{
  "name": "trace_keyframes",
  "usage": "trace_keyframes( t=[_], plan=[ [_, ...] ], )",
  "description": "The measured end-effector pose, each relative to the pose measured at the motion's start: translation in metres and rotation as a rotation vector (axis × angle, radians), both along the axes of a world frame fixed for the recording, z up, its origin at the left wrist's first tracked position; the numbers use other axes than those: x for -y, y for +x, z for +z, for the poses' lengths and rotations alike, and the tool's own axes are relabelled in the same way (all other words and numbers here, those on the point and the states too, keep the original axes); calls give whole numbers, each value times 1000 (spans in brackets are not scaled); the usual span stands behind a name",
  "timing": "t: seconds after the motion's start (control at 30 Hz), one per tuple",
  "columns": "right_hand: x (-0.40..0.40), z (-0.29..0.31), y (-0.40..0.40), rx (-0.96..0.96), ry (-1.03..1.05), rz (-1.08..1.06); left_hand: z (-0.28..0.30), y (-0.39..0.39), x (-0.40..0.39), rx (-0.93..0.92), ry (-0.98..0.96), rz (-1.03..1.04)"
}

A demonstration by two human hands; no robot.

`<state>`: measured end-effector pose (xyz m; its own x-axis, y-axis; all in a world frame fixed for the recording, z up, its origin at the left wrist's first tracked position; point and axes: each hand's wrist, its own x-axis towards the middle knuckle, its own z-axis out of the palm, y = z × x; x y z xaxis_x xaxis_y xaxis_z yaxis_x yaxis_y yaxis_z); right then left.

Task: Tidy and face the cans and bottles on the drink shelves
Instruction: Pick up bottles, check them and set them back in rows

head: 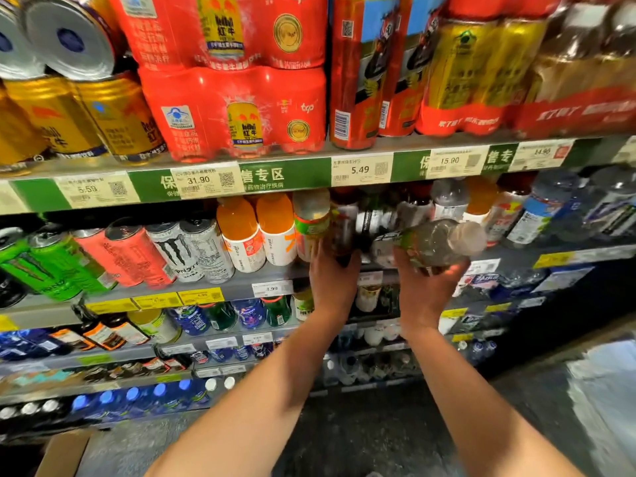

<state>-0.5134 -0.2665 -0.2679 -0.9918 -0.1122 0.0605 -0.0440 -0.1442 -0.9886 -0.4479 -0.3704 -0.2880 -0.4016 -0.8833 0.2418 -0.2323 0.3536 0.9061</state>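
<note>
Both my arms reach up to the second shelf (241, 287) of a drinks rack. My right hand (426, 287) grips a clear bottle (433, 241) with a green and white label, tilted on its side with its bottom toward the right, in front of the shelf. My left hand (332, 277) holds the base of a dark bottle (344, 228) that stands upright on the shelf beside a bottle with a green label band (311, 223). Two orange bottles (258, 232) stand just to the left. The picture is blurred around the hands.
Monster cans (186, 249) in green, pink and white fill the left of this shelf. Above it stand gold Red Bull cans (113, 118) and red multipacks (241, 111). Water bottles (550, 211) stand at right. Lower shelves hold more bottles. A cardboard box (65, 452) sits on the floor at left.
</note>
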Motion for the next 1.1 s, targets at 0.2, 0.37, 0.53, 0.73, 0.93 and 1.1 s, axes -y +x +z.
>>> trace_keyframes(
  t=[0.2, 0.37, 0.53, 0.73, 0.93, 1.1],
  plan=[
    [-41, -2, -18, -56, 33, 18, 5, -19, -15, 31, 41, 17],
    [-65, -2, -53, -57, -26, 75, 1, -45, -22, -34, 2, 151],
    [-84, 5, -93, -77, -40, 207, -2, -62, -28, -15, 36, 289],
    [-103, -3, -127, -25, -26, 337, 6, -87, -34, 23, 32, 459],
    [-110, -4, -143, 21, -67, 430, 10, -99, -39, 32, 78, 511],
    [-115, -2, -147, 40, -72, 449, 6, -101, -28, 176, 16, 547]
  ],
)
